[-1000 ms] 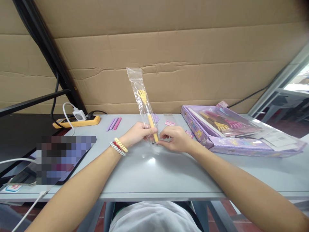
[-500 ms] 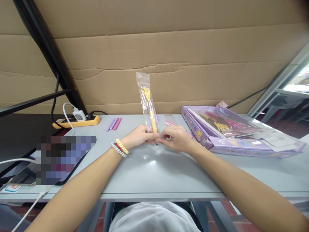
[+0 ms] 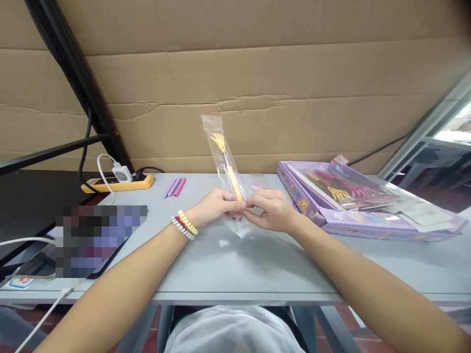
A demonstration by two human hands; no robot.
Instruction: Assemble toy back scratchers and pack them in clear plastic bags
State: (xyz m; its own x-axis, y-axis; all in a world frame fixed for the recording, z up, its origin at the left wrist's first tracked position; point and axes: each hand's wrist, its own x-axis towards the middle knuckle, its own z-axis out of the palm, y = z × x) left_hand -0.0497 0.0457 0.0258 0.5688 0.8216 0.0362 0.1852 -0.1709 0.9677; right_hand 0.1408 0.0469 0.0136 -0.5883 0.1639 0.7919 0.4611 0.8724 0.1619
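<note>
A yellow hand-shaped stick is inside a long clear plastic bag, tilted with its small hand end up and to the left. My left hand closes on the bagged stick near its lower end, thumb across the front. My right hand is at the same lower end from the right, its thumb and index finger pinched at the bag's edge. The bag's bottom corner hangs below my fingers, over the grey table.
On the right lies an open purple box with more bagged sticks. Purple and pink tubes lie at the back left, near a yellow power strip. A tablet is at the left. Cardboard stands behind.
The bagged stick leans further left at its top, and the bag's lower corner now shows below my fingers. Both hands keep nearly the same place.
</note>
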